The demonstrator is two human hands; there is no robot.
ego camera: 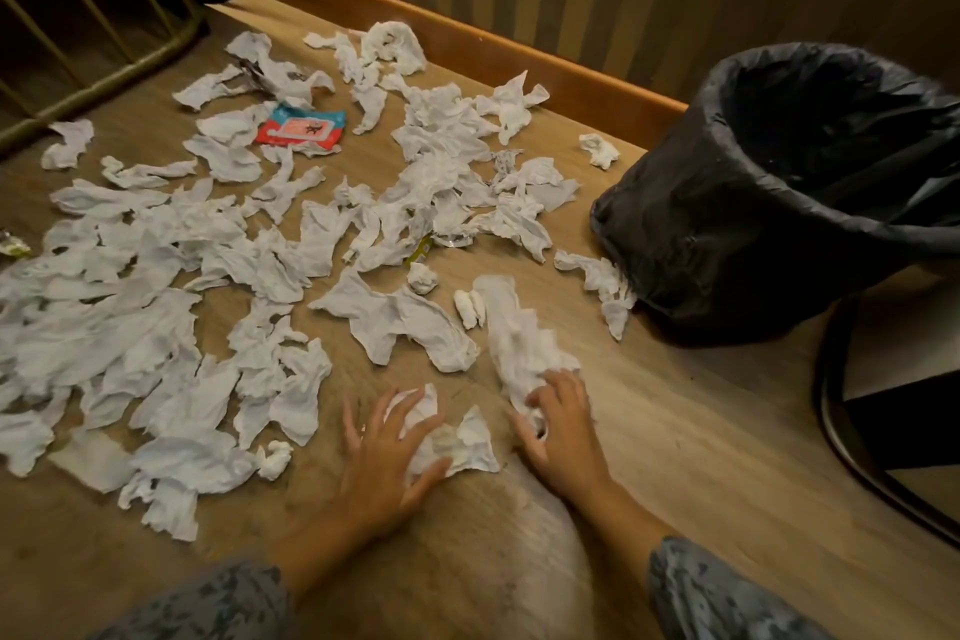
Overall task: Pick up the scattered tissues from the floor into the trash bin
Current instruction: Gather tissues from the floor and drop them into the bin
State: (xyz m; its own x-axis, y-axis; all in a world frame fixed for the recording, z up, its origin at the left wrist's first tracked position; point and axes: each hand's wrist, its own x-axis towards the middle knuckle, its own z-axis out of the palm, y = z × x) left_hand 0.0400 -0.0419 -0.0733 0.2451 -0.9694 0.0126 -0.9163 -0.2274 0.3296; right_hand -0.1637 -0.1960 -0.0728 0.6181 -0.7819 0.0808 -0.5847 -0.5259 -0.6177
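A: While the trash bin (789, 192) stands against the baseboard (467, 47) with its black liner folded over the rim and its mouth open, where do the tissues (171, 286) lie from it?

B: All to the left of the bin, spread over the wood floor (675, 457) as far as the metal rack (98, 62) in the far corner. One crumpled piece touches the bin's foot, and a small wad (600, 150) sits alone just left of its rim.

A: And the hands?

B: Both are low, nearer the camera than the bin. The left hand (387, 463) has its fingers spread wide over a crumpled tissue (452, 437), pressing on it rather than closed round it. The right hand (558, 424) has its fingers curled onto the near end of a long tissue (514, 333) that stretches away toward the bin; how firmly it grips I cannot tell, as it is blurred.

A: Any open floor?

B: A bare strip runs from the right hand up to the bin's foot. Right of the bin, a dark curved chair base (857, 405) borders that strip. A red and blue packet (301, 127) lies among the far tissues, well left of the bin
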